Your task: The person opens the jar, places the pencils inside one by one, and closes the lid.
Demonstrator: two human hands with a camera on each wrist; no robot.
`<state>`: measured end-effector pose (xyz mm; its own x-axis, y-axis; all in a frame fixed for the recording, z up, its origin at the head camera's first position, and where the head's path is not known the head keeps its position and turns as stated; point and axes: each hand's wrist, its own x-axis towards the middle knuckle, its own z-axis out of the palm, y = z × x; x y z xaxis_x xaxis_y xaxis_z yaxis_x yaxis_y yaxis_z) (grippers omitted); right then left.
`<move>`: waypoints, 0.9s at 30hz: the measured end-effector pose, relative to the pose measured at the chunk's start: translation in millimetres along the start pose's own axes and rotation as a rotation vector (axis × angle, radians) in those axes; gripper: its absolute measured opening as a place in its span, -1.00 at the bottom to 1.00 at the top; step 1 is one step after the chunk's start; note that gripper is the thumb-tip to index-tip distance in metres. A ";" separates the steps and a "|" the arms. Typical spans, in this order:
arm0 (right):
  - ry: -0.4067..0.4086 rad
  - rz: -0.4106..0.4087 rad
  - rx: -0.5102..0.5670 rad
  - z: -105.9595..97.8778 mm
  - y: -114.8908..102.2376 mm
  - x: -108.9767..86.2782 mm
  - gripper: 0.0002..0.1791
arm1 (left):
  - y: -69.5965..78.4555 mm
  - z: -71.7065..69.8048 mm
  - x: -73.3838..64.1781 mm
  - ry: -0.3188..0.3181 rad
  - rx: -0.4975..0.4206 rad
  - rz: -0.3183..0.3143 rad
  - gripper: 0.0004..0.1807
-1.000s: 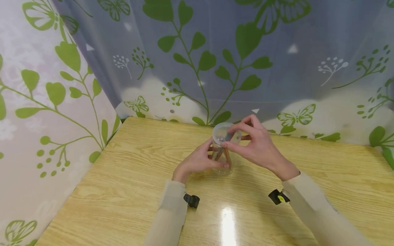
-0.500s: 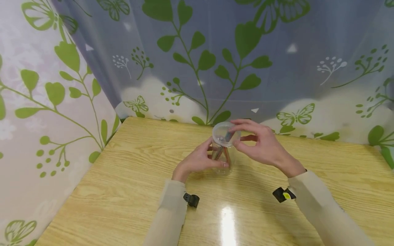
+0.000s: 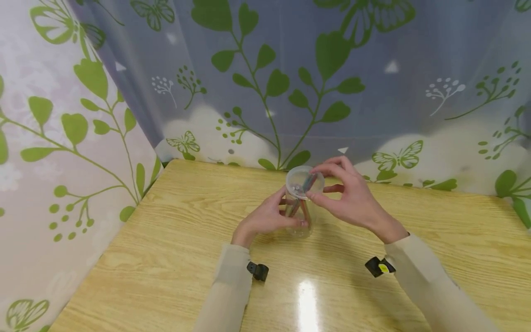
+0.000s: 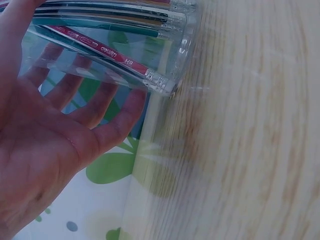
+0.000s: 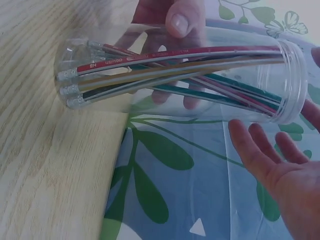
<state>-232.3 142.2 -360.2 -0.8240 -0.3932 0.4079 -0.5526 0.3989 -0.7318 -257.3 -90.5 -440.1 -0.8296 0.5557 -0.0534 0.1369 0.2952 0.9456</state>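
A clear plastic jar (image 3: 299, 230) stands upright on the table with several pencils (image 5: 215, 67) leaning inside, their eraser ends at the bottom. Around its body my left hand (image 3: 267, 216) curls, the thumb on the near side; the right wrist view shows that thumb pressed to the wall. On top sits a round translucent lid (image 3: 295, 173), level on the mouth. My right hand (image 3: 356, 200) holds the lid's rim at its right side between thumb and fingers. In the right wrist view the other fingers of the right hand (image 5: 292, 182) stay off the jar.
The wood-grain table (image 3: 166, 258) spreads to both sides and in front. Close behind the jar hangs a patterned curtain (image 3: 249, 106) at the table's back edge. Black wrist straps (image 3: 258, 271) sit on both forearms.
My right hand slid round the lid to the right, with fingers flattened, then turned back partway to the left. The left hand and the jar have stayed in place.
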 end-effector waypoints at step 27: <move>-0.066 -0.018 -0.008 -2.3 2.1 0.5 -0.59 | 0.8 0.3 -1.5 -0.003 0.001 -0.010 0.09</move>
<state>-234.1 144.8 -360.3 -0.8040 -0.4540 0.3840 -0.5686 0.3978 -0.7200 -255.7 -90.8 -439.4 -0.8292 0.5552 -0.0640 0.1290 0.3016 0.9447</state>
